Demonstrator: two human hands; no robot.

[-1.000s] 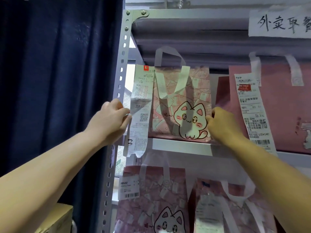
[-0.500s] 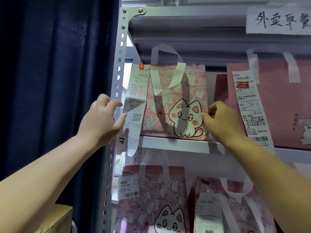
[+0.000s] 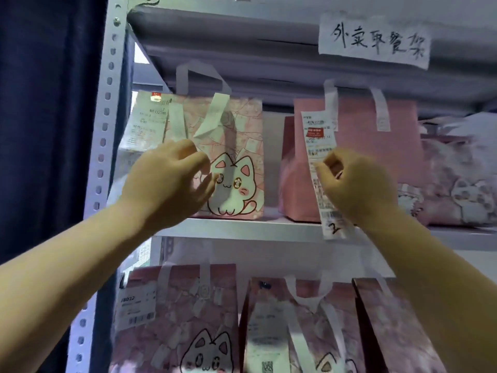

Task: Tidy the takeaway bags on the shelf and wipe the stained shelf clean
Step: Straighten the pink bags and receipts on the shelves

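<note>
A pink takeaway bag with a cartoon cat (image 3: 236,146) stands upright at the left end of the grey shelf board (image 3: 255,230), a receipt (image 3: 145,122) on its left side. My left hand (image 3: 169,181) hovers in front of this bag with relaxed fingers and holds nothing. To the right stands a plain pink bag (image 3: 357,125) with a long receipt (image 3: 318,130) hanging down its front. My right hand (image 3: 355,184) is in front of that receipt, fingers loosely curled, gripping nothing that I can see.
Another cat-print bag (image 3: 457,184) slumps at the far right of the same shelf. Several pink bags (image 3: 183,319) stand on the shelf below. A handwritten paper sign (image 3: 373,40) hangs above. The perforated metal upright (image 3: 105,130) and a dark blue curtain (image 3: 48,130) bound the left.
Both hands have let go of the cat bag's sides. My left hand moved in front of it and my right hand moved right to the plain pink bag. The view shifted right.
</note>
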